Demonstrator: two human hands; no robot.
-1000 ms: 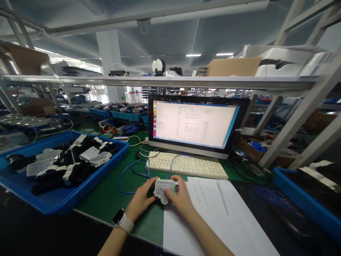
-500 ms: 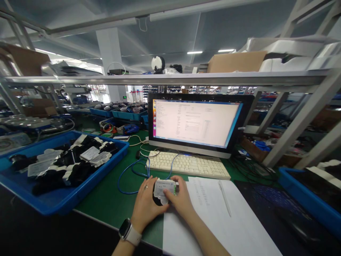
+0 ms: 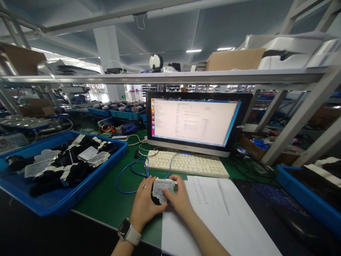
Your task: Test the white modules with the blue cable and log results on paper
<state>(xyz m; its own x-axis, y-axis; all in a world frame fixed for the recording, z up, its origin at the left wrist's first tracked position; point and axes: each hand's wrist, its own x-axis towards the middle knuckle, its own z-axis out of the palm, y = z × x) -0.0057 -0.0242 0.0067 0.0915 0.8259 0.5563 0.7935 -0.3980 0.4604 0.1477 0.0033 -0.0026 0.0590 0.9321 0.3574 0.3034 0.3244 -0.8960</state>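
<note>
Left hand (image 3: 145, 203) and right hand (image 3: 181, 197) grip a white-faced device (image 3: 159, 186) between them, just in front of the keyboard (image 3: 186, 163). Front-left of the keyboard, green tabletop (image 3: 106, 208) runs to its near edge and the blue tray (image 3: 64, 200); paper (image 3: 239, 227) lies front-right.

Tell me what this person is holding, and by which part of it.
A small, boxy, white-and-black plastic device: the left hand grips its left side, the right hand its right edge, thumb on the printed face.
</note>
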